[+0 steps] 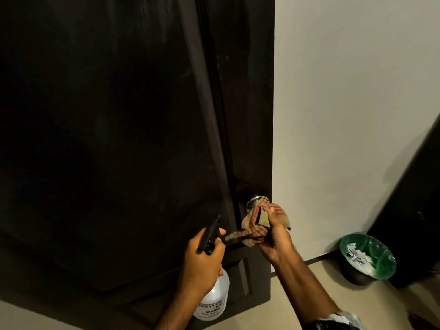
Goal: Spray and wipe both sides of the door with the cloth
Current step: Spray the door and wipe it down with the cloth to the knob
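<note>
A dark brown door (107, 139) fills the left and middle of the head view, its edge running down to a round metal knob (252, 202). My left hand (202, 258) grips the black trigger head of a white spray bottle (214, 298), nozzle aimed up at the door. My right hand (276, 241) holds a bunched checked cloth (254, 225), red and beige. The cloth touches the knob.
A pale wall (345, 115) stands right of the door. A dark bin (366, 258) with a green liner and crumpled paper sits on the floor at the lower right, beside a dark piece of furniture (414, 222). Beige floor (309, 282) lies below.
</note>
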